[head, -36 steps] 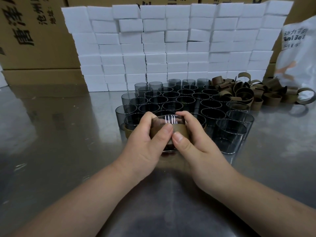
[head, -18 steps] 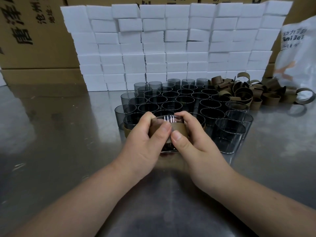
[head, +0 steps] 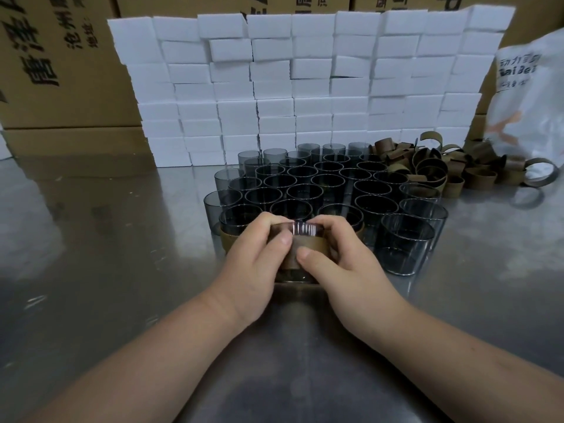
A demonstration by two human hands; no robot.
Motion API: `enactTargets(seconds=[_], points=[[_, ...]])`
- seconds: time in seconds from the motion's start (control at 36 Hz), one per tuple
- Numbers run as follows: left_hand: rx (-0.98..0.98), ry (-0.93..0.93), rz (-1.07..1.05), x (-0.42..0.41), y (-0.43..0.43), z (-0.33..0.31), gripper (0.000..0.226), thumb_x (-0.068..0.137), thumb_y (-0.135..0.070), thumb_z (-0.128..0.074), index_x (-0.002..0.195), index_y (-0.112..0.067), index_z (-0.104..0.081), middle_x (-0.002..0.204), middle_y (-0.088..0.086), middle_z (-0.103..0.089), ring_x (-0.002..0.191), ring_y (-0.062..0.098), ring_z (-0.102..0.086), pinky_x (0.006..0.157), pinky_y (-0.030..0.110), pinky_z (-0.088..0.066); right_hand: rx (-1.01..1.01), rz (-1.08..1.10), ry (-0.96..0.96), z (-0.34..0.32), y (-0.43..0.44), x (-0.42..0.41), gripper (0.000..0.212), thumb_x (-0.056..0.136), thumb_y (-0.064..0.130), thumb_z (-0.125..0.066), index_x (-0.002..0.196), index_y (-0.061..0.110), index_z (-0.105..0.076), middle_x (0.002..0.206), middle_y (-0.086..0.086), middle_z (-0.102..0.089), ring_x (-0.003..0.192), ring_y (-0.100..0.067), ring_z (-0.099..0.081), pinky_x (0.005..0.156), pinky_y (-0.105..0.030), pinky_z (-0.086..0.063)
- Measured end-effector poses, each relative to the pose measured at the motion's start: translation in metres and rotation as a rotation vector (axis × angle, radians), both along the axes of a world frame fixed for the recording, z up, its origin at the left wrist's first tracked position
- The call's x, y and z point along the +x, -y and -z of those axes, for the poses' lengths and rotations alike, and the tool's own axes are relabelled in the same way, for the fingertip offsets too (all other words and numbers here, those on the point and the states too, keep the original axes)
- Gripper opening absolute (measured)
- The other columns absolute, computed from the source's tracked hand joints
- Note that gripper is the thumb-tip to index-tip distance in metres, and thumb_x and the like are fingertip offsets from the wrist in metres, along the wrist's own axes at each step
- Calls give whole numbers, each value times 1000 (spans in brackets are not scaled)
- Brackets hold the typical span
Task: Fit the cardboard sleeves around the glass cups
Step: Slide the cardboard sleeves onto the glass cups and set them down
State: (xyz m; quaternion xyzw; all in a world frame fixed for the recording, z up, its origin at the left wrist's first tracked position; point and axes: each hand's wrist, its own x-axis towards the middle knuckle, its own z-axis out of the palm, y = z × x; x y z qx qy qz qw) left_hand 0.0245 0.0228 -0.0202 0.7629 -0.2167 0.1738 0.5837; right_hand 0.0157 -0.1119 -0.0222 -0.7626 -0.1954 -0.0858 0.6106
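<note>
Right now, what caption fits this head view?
The left hand and right hand grip a brown cardboard sleeve around a smoky glass cup.

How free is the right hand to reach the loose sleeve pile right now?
Probably yes, once it lets go: the right hand grips the sleeved cup. The sleeve pile lies far right, and open table right of the cups leaves a path.

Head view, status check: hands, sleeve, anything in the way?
Left hand and right hand both gripping brown cardboard sleeve. Sleeve around clear glass cup, rim showing above. Bare grey glass cups packed close behind, nothing blocking.
</note>
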Motion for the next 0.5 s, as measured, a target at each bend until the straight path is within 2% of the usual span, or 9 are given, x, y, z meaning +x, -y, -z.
enactTargets(seconds=[0.08, 0.17, 0.25, 0.33, 0.39, 0.44, 0.5], points=[[124, 14, -32, 1, 1, 2, 19, 74, -24, -42, 87, -17, -53, 100, 0, -57, 95, 3, -51, 83, 14, -37, -35, 32, -23, 0, 1, 0, 24, 68, 42, -61, 90, 41, -52, 87, 12, -64, 82, -7, -60, 78, -30, -52], [235, 28, -41, 3, 0, 3, 3, 72, -22, -44, 75, -23, -47, 105, -8, -53, 99, -7, -45, 83, 4, -31, -95, 56, -25, -1, 2, 1, 22, 71, 33, -58, 91, 37, -53, 97, 15, -61, 83, -6, -58, 78, -27, -51], [271, 35, -47, 5, 0, 4, 5, 72, -23, -45, 72, -27, -46, 108, -14, -50, 105, -13, -41, 86, 2, -27, -129, 73, 9, -2, 2, 1, 21, 69, 31, -56, 88, 36, -51, 104, 18, -57, 87, -4, -55, 78, -21, -47], [288, 33, -60, 5, 0, 3, 8, 72, -24, -47, 74, -31, -49, 112, -21, -50, 110, -12, -41, 91, 4, -27, -183, 84, 46, -1, 2, 3, 19, 72, 26, -58, 86, 38, -51, 105, 27, -51, 90, 8, -51, 75, -7, -42], [335, 49, -93, 5, -1, 2, 12, 71, -25, -48, 75, -36, -51, 113, -28, -47, 115, -6, -41, 97, 10, -26, -234, 109, 75, 1, 3, 6, 22, 74, 22, -60, 86, 38, -52, 103, 38, -41, 102, 18, -41, 80, 0, -33], [375, 64, -124, 6, -1, 2, 20, 78, -22, -54, 76, -42, -51, 113, -32, -44, 119, -1, -38, 103, 17, -24, -265, 126, 98, 3, 4, 8, 24, 75, 19, -62, 86, 38, -53, 101, 42, -34, 115, 19, -32, 83, 2, -27], [389, 70, -143, 6, -1, 2, 34, 83, -11, -57, 78, -43, -51, 114, -30, -43, 123, 3, -36, 105, 22, -22, -297, 137, 109, 3, 3, 9, 27, 77, 20, -63, 84, 43, -50, 107, 42, -33, 121, 17, -29, 83, -1, -27]])
